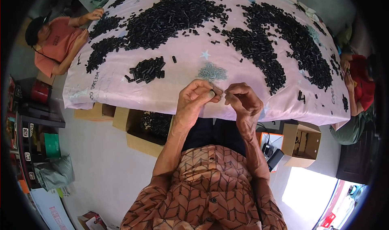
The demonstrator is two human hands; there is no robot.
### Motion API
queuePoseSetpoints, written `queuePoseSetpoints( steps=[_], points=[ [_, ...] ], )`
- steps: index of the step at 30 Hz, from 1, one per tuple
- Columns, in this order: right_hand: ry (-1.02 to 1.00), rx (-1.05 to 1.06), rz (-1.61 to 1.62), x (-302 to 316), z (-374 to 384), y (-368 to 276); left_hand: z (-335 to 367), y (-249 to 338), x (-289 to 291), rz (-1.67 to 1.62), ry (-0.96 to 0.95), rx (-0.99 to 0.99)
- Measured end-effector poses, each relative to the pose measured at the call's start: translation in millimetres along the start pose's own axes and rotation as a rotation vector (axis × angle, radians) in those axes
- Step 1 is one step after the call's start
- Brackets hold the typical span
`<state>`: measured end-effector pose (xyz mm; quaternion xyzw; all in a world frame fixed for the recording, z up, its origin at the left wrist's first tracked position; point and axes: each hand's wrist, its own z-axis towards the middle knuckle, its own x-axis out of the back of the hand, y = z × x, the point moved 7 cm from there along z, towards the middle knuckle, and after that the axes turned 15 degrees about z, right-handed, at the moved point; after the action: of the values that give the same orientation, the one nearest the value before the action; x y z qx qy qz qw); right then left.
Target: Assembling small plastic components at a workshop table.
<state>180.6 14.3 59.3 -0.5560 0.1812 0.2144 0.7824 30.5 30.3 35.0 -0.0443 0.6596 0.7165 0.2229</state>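
Observation:
Both hands meet over the near edge of the cloth-covered table. My left hand [193, 100] is closed in a pinch, and a dark bit of a small black cylindrical piece shows at its fingertips. My right hand [246, 102] also pinches, its fingertips close to the left ones; what it holds is too small to make out. Just beyond my hands lies a little heap of clear, thin pieces [212, 72]. Left of that sits a small pile of black cylindrical pieces [148, 69], with a single black piece [174, 59] beside it.
Large heaps of black pieces [170, 19] cover the far side of the pink tablecloth [182, 55]. A person in an orange shirt [60, 43] works at the left, another in red [360, 84] at the right. Cardboard boxes [142, 142] stand below the table edge.

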Motion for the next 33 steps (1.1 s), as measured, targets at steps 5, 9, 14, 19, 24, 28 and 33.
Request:
queuePoseSetpoints(
  steps=[5,9,14,19,24,28,33],
  points=[
    [-0.003,0.042,-0.053,-6,-4,-6,-2,-9,4,-0.190,-0.026,0.044],
    [-0.016,0.150,-0.138,-10,-5,-9,-2,-12,0,-0.237,-0.039,0.071],
    [-0.064,0.240,-0.311,-12,-3,-15,-3,-11,-3,-0.196,-0.012,0.087],
    [-0.157,0.365,-0.491,-25,-4,-27,-3,-11,-2,-0.162,-0.010,0.081],
    [-0.245,0.289,-0.574,-37,-7,-21,-3,-10,4,-0.176,0.021,0.057],
    [-0.339,0.301,-0.547,-24,7,-17,-3,-5,20,-0.188,0.061,0.026],
    [0.220,0.066,-0.814,50,60,-9,2,-5,54,-0.225,0.177,-0.081]
  ],
)
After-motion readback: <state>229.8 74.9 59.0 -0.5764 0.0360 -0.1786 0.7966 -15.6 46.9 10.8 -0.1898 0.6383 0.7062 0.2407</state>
